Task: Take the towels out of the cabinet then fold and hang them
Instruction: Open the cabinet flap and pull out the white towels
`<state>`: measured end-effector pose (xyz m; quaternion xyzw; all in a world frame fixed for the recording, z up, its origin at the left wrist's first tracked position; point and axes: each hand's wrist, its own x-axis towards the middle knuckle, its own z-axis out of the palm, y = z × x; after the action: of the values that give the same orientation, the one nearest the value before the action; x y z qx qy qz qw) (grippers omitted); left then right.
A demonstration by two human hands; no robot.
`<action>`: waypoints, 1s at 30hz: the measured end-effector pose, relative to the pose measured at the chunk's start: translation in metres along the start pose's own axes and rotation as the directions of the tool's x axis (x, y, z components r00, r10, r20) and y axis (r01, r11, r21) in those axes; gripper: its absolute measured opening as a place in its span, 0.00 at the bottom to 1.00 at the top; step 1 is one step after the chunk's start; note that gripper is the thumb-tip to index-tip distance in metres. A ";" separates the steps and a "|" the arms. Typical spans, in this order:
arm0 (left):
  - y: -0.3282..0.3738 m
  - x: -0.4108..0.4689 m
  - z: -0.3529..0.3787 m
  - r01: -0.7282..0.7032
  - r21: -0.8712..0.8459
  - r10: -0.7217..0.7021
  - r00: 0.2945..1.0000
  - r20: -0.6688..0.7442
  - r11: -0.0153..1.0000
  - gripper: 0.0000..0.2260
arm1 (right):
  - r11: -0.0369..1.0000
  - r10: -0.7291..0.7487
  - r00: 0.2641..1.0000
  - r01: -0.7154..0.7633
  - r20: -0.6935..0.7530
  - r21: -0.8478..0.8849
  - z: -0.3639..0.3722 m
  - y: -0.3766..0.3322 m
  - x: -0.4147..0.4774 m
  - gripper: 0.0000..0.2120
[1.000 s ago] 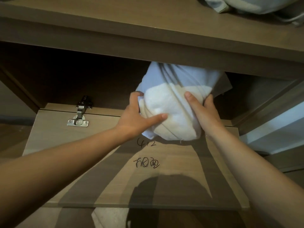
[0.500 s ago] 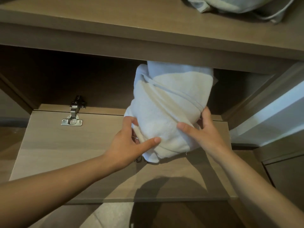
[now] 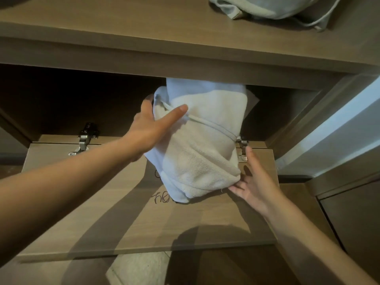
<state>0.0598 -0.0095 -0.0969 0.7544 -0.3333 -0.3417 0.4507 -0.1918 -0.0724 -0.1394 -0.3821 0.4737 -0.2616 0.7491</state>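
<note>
Both hands are on the towel bundle (image 3: 201, 153) in the head camera's view. The left hand (image 3: 151, 128) grasps its upper left side. The thumb lies straight across the front of the cloth, and the fingers wrap round the left edge and out of sight behind it. The right hand (image 3: 254, 182) is held flat and relaxed at the lower right corner. Its thumb points up beside the bundle, its palm faces the cloth, and its fingertips (image 3: 234, 188) touch the underside without closing on it.

The bundle is white terry cloth, rolled or wadded, with a hemmed band running diagonally across its front. It hangs half out of the cabinet (image 3: 86, 58). Its top is just under the front edge of the opening, where it looks bluish in the shade. Its lower part sits above the door flap (image 3: 86, 202), which is dropped open and lies flat toward the person.

Two metal hinges join the flap to the cabinet floor, a left hinge (image 3: 84, 138) and a right hinge (image 3: 242, 150) that shows just beside the bundle. On the flap's inner face there is dark handwriting (image 3: 162, 198) in marker. The bundle covers part of it, and the strokes that show cannot be read.

A grey cloth (image 3: 273, 7) with a cord lies on top of the cabinet, at the upper right.
</note>
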 end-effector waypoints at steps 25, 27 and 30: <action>-0.024 -0.060 0.029 0.242 -0.319 -0.198 0.966 0.164 0.916 0.43 | 0.967 -0.130 0.985 0.151 0.111 -0.207 0.025 -0.023 0.005 0.33; -0.020 -0.059 0.018 0.304 -0.358 -0.239 0.947 0.215 0.883 0.42 | 0.954 -0.146 0.983 0.169 0.110 -0.246 0.019 -0.022 0.003 0.35; -0.005 -0.046 0.000 0.373 -0.398 -0.302 0.925 0.230 0.838 0.44 | 0.959 -0.123 0.982 0.156 0.146 -0.239 0.008 -0.023 0.003 0.22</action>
<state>0.0356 0.0299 -0.0917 0.6523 -0.1446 -0.5399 0.5120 -0.1843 -0.0849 -0.1203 -0.5218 0.4249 -0.2268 0.7041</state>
